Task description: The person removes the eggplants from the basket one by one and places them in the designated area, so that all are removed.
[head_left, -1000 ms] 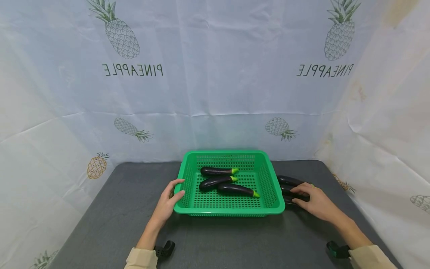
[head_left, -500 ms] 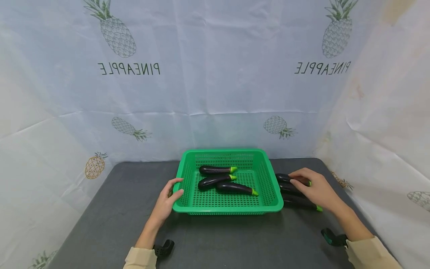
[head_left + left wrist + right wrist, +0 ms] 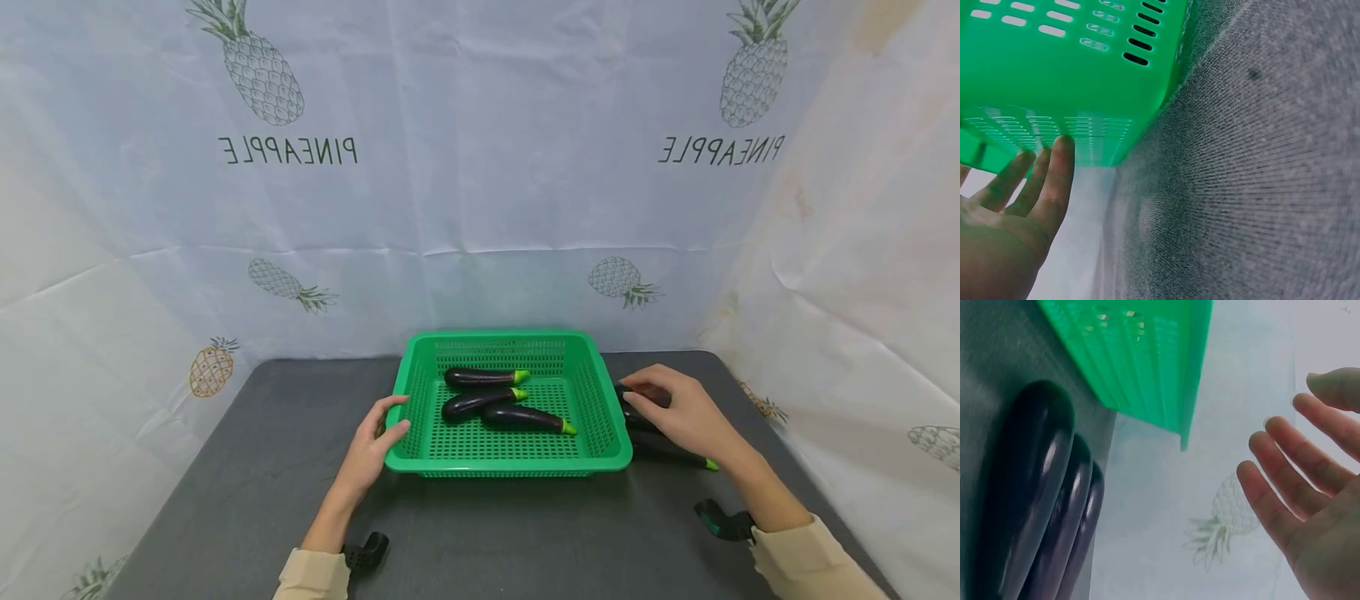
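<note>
A green plastic basket (image 3: 525,467) stands on the dark table, with three eggplants (image 3: 521,418) lying inside it. My left hand (image 3: 365,454) rests at the basket's left rim; the left wrist view shows its fingers extended against the perforated outer wall. Beyond the basket's right side, three more eggplants (image 3: 1025,481) lie side by side on the table. Over these, my right hand (image 3: 686,417) hovers palm down, covering much of them in the head view. From the right wrist, its fingers (image 3: 1294,453) look extended and apart, with nothing held between them.
The dark grey table (image 3: 525,542) extends in front of the basket and to both sides. Behind it hangs a pale cloth (image 3: 510,192) printed with pineapples, which also runs along the left and right sides.
My right hand has moved from the nearer eggplants to the farther ones, then left toward the basket's rim. The left hand and the basket's eggplants stay in place.
</note>
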`<state>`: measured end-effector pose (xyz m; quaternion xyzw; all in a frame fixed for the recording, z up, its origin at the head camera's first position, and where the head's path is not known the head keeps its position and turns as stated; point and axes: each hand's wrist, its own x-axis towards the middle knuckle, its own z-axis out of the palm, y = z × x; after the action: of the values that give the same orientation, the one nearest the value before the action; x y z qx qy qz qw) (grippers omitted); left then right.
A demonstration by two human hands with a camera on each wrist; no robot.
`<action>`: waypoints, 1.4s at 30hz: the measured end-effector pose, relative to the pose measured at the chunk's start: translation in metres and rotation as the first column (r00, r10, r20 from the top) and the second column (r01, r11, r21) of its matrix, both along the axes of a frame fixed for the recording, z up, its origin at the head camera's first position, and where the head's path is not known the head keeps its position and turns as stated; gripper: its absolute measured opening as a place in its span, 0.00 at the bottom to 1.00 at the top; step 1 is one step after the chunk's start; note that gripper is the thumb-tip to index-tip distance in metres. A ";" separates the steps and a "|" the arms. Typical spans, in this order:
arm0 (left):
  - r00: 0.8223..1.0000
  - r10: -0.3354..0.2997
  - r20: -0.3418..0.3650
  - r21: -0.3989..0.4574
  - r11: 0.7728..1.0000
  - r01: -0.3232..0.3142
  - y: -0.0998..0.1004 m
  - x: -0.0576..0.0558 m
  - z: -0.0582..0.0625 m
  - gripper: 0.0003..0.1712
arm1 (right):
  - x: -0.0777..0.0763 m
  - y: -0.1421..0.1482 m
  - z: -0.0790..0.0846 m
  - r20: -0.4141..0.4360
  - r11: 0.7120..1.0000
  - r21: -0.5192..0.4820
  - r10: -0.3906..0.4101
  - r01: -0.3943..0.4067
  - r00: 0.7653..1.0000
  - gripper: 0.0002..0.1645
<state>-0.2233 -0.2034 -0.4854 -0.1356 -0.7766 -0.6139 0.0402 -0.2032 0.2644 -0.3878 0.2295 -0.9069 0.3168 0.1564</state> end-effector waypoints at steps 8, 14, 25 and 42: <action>1.000 0.001 -0.003 -0.006 1.000 -0.001 -0.003 0.002 0.001 0.25 | -0.004 -0.013 -0.014 0.056 0.998 -0.055 0.020 -0.017 0.998 0.15; 1.000 0.003 0.004 -0.026 1.000 -0.003 -0.004 0.005 0.002 0.26 | -0.005 -0.014 -0.029 0.116 0.994 -0.110 0.018 -0.006 0.993 0.19; 0.999 -0.003 0.040 -0.118 0.993 0.007 -0.006 0.005 0.014 0.29 | -0.005 -0.014 -0.051 0.184 0.984 -0.169 -0.020 0.052 0.983 0.22; 0.998 0.026 -0.059 -0.383 0.923 -0.047 -0.015 0.002 0.044 0.32 | -0.012 -0.012 -0.070 0.302 0.972 -0.233 0.037 0.036 0.953 0.29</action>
<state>-0.2217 -0.2189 -0.4412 -0.1425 -0.8828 -0.4453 0.0450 -0.2156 0.2528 -0.4573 0.1583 -0.8760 0.4537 0.0408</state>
